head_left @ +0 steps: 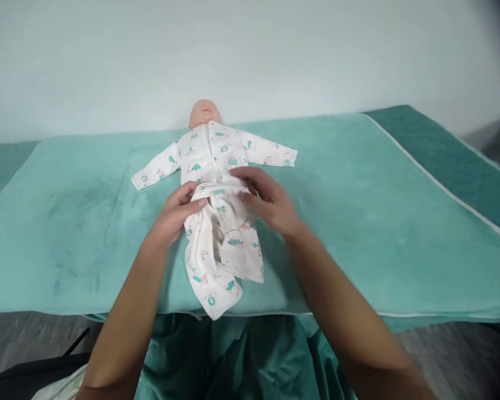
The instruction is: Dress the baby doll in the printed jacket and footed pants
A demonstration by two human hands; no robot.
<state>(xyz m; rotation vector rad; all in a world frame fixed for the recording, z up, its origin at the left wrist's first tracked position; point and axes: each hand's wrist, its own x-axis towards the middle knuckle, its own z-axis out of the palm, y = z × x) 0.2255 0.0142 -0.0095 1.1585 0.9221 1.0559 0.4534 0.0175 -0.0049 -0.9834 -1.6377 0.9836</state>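
1. White, green-printed fabric baby trousers (pixel 238 247) lie at frame centre, below the matching white long-sleeved top (pixel 195 155) on a pink plastic doll (pixel 204 114).
2. Left hand (pixel 174 215) pinches the waistband's (pixel 220 190) left edge; right hand (pixel 271 201) grasps its right, apparently to hold it spread.
3. Pale-green plush cover (pixel 358 222), across mid-frame, presumably gives doll and clothes soft support.

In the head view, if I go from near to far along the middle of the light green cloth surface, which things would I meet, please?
White cloth trousers with a small print, white long-sleeved cloth top with a similar print, smooth pinkish rounded doll head, pale plain wall.
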